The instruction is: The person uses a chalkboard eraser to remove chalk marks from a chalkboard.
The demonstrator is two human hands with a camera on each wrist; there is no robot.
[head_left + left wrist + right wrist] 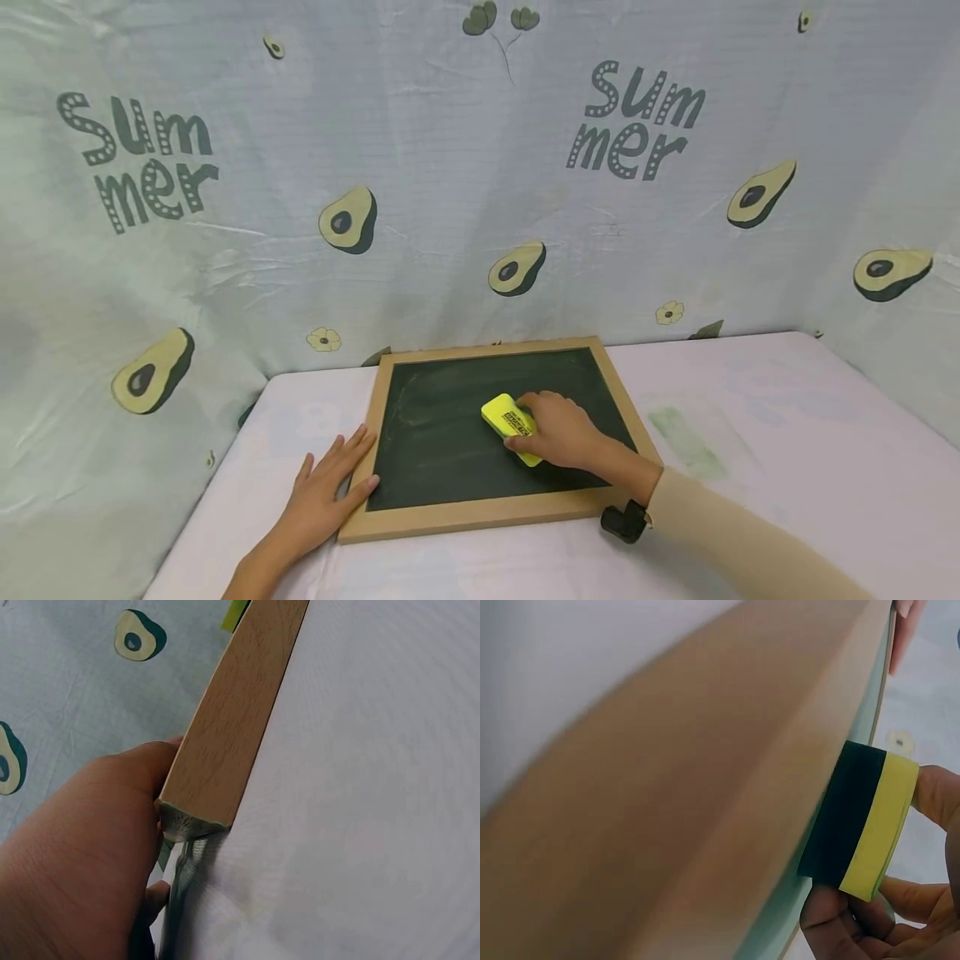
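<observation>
A small chalkboard (435, 467) in a light wooden frame (457, 518) lies on the table, its dark surface faintly smudged on the left. My right hand (562, 429) grips a yellow board eraser (501, 412) by its sides, right of the board's middle. In the right wrist view, the dark pad under the eraser's yellow top (885, 825) faces the board. With fingers spread and fairly straight, my left hand (318, 500) rests on the frame's left side near the front corner. The left wrist view shows that hand beside the frame's corner (225, 742); most of its fingers are hidden there.
A white cloth (750, 400) covers the table, with a pale green mark right of the board. Behind stands a curtain (442, 167) printed with avocados and lettering, close to the board's far edge. A dark wrist device (624, 522) sits at my right wrist.
</observation>
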